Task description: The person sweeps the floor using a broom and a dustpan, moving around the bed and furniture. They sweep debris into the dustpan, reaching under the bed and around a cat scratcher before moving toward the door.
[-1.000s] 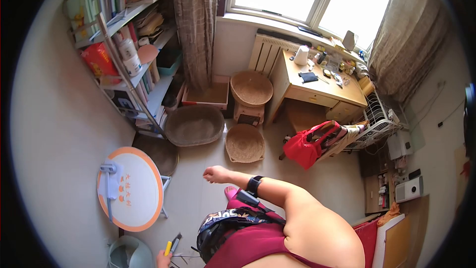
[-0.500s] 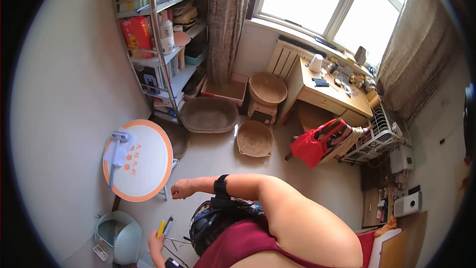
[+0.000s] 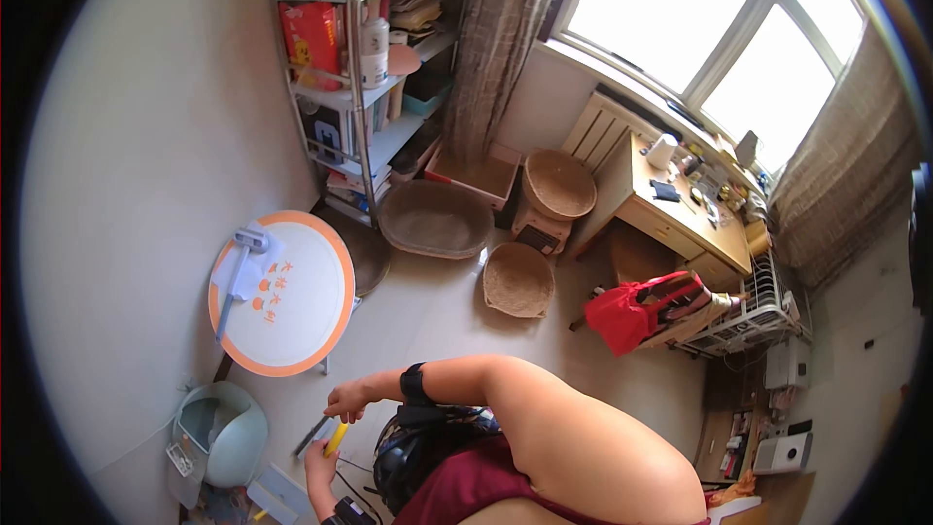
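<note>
Low at the left, my left hand (image 3: 320,468) is closed around a yellow stick-like handle (image 3: 336,438). Beside it a slim grey tool with a dark end (image 3: 309,437) slants away; its exact kind is too small to tell. My right hand (image 3: 348,400) is bent down over the top end of the yellow handle, fingers curled together. Whether it grips the handle or the grey tool is hidden. Just above stands a round white table (image 3: 309,331) with an orange rim, bearing a pale blue long-handled roller or scraper (image 3: 237,277) on a white sheet.
A pale blue-green bin-like container (image 3: 238,437) is at lower left. Shelves (image 3: 389,141) rise behind the table. An oval basin (image 3: 435,221) and woven baskets (image 3: 519,280) lie on the floor. A desk (image 3: 641,194) and a chair with a red bag (image 3: 627,316) stand at right.
My right hand has moved down to the yellow handle, and my left hand has come up slightly toward it. The view has shifted and tilted, moving the room rightward.
</note>
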